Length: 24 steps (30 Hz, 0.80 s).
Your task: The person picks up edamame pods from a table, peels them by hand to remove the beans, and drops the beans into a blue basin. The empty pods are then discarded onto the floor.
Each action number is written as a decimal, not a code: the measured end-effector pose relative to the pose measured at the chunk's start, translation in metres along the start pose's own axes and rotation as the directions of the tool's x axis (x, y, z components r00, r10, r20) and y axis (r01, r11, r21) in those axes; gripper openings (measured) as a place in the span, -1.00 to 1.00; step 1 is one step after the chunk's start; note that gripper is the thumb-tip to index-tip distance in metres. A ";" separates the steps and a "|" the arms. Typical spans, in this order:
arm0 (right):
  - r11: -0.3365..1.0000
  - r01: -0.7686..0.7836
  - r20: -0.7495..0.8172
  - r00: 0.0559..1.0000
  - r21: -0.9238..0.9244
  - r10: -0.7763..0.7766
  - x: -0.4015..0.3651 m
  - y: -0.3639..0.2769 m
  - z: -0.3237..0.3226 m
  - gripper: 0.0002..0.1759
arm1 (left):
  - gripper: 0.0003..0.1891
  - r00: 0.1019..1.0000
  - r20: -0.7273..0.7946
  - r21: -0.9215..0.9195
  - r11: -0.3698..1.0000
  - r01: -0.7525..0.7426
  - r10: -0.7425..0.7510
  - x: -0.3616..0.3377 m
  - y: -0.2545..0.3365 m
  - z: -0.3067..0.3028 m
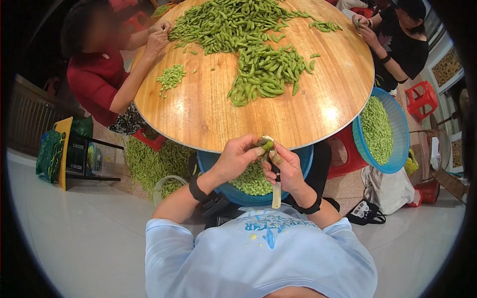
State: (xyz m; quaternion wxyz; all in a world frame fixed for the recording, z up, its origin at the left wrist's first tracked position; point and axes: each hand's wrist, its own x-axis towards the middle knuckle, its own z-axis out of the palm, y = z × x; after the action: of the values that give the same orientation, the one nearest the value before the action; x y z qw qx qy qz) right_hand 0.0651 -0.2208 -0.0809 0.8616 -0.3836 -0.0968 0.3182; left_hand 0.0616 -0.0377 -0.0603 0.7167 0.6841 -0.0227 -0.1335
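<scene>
My left hand (239,158) pinches a green soybean pod (268,145) with its fingertips, just off the near edge of the round wooden table (198,111). Close against it, my right hand (287,169) has its thumb and fingers at the same pod. A small tool with a black part and a cream-coloured end (277,195) also sticks down out of my right hand; its working end is hidden by the fingers. Below both hands, shelled green beans (248,182) fill a blue basin (233,195) that is partly under the table.
A heap of pods (263,72) covers the table's far middle, with a small pile of shelled beans (171,77) at left. Two people sit across, left and right. A blue basket (401,131) of beans stands right. Pods (156,166) lie on the floor beside a white bucket (159,191).
</scene>
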 end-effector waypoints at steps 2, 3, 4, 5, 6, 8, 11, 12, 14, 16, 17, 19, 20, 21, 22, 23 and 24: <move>0.999 0.014 0.041 0.999 0.037 -0.016 -0.004 -0.004 0.006 -0.55 | -0.87 1.000 -0.014 0.024 1.000 -0.006 0.006 0.000 0.000 0.000; 0.999 0.012 0.041 0.999 0.037 -0.013 -0.004 -0.003 0.005 -0.55 | -0.86 1.000 0.005 0.003 1.000 -0.002 0.002 0.000 0.001 0.000; 1.000 0.026 0.036 0.999 0.002 -0.026 -0.003 -0.001 0.002 -0.55 | -0.86 1.000 0.027 -0.016 1.000 0.002 -0.002 0.000 0.002 -0.001; 0.999 0.041 0.030 0.999 -0.031 -0.040 -0.003 0.000 0.001 -0.55 | -0.86 1.000 0.029 -0.016 1.000 0.003 -0.002 0.001 0.001 0.000; 0.999 0.038 0.031 0.999 -0.031 -0.037 -0.004 0.000 0.001 -0.55 | -0.86 1.000 0.027 -0.040 0.999 -0.012 0.013 0.001 0.000 0.000; 0.998 0.043 0.020 0.999 -0.038 -0.043 -0.005 -0.001 0.003 -0.56 | -0.87 0.999 0.021 -0.063 0.998 -0.025 0.026 -0.002 -0.001 -0.002; 0.990 0.090 0.007 0.996 -0.106 -0.090 -0.004 0.003 0.002 -0.58 | -0.87 0.998 0.054 -0.077 0.996 -0.039 0.044 -0.001 -0.002 -0.002; 0.990 0.090 0.004 0.996 -0.106 -0.090 -0.004 0.004 0.003 -0.58 | -0.87 0.997 0.037 -0.064 0.996 -0.062 0.065 0.000 -0.005 -0.001; 0.986 0.108 -0.082 0.989 -0.130 -0.119 -0.001 0.006 0.006 -0.61 | -0.88 0.996 0.017 -0.051 0.995 -0.085 0.086 0.003 -0.008 -0.004; 0.999 0.005 -0.003 1.000 0.044 -0.005 -0.001 -0.001 -0.001 -0.63 | -0.87 0.972 0.202 -0.424 0.884 0.198 -0.120 0.006 -0.009 -0.012; 0.972 -0.112 0.090 0.991 0.208 0.095 -0.003 -0.004 -0.005 -0.65 | -0.87 0.972 0.200 -0.426 0.882 0.199 -0.123 0.005 -0.009 -0.013; 0.942 -0.178 0.170 0.977 0.286 0.133 -0.003 -0.003 -0.014 -0.66 | -0.88 0.919 0.349 -0.586 0.722 0.369 -0.186 0.002 -0.008 -0.013; 0.904 -0.242 0.253 0.955 0.353 0.157 -0.002 -0.004 -0.016 -0.66 | -0.88 0.920 0.346 -0.588 0.722 0.364 -0.182 0.002 -0.008 -0.013; 0.899 -0.240 0.175 0.967 0.365 0.187 -0.003 -0.004 -0.011 -0.72 | -0.88 0.915 0.343 -0.612 0.689 0.389 -0.213 0.002 -0.007 -0.013; 0.900 -0.241 0.177 0.966 0.363 0.187 -0.002 -0.003 -0.010 -0.72 | -0.88 0.907 0.342 -0.633 0.653 0.415 -0.244 0.002 -0.006 -0.012; 0.891 -0.223 0.098 0.975 0.395 0.200 -0.001 0.000 -0.008 -0.75 | -0.88 0.907 0.344 -0.633 0.654 0.415 -0.244 -0.001 -0.005 -0.008; 0.883 -0.203 0.022 0.977 0.423 0.214 0.000 0.000 -0.006 -0.77 | -0.88 0.989 0.111 -0.222 0.967 0.123 -0.100 -0.005 0.000 0.000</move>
State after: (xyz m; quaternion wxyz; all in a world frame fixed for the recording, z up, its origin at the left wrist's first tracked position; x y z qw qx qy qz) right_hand 0.0677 -0.2242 -0.0851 0.8861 -0.1997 0.0271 0.4174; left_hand 0.0567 -0.0360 -0.0600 0.7800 0.5898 -0.0042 -0.2091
